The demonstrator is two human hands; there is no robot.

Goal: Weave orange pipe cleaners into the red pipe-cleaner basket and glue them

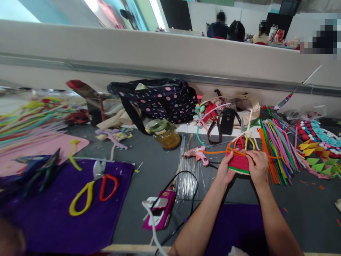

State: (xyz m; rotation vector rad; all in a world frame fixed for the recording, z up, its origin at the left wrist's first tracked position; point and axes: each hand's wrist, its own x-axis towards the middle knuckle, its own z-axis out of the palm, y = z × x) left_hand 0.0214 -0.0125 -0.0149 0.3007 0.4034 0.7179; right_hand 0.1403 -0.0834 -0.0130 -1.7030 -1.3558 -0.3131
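Observation:
Between my two hands is a small red piece made of pipe cleaners (239, 163), with a green and white lower edge. My left hand (226, 167) grips its left side, thumb on top. My right hand (258, 166) pinches its upper right, fingers bent. An orange pipe cleaner (214, 152) runs across the piece's top and sticks out on both sides. White and yellow stems rise from the upper edge. My right fingertips partly hide that edge. Just left of my left hand lies a pink glue gun (195, 153).
Loose coloured pipe cleaners (282, 151) lie to the right. Scissors (93, 186) and pliers (45, 172) rest on purple felt (58, 220). A corded magenta device (162, 209), a glass jar (165, 133) and a dotted bag (160, 101) stand leftward. A low partition (133, 49) runs behind.

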